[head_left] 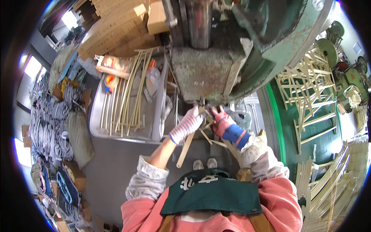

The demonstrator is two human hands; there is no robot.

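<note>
My left hand point(191, 123), in a white glove with coloured stripes, is closed at the foot of a worn green press point(208, 73). A flat cream strip point(186, 150) with a hole near its lower end slants down from its fingers. Close beside it, my right hand point(223, 123), in a red and blue glove, is closed on another flat cream strip point(232, 149) that runs down toward my right sleeve. Both sets of fingertips meet just below the press head, where the strips' upper ends are partly hidden. Thinner cream bars point(206, 135) lie between my wrists.
At the left, a pale tub point(150, 131) holds long cream rods point(133, 92) and a tape roll point(111, 80). Cardboard boxes point(112, 33) stand behind it. Stacked cream frames point(309, 89) lie right on green floor. Grey bundles point(52, 120) are piled far left.
</note>
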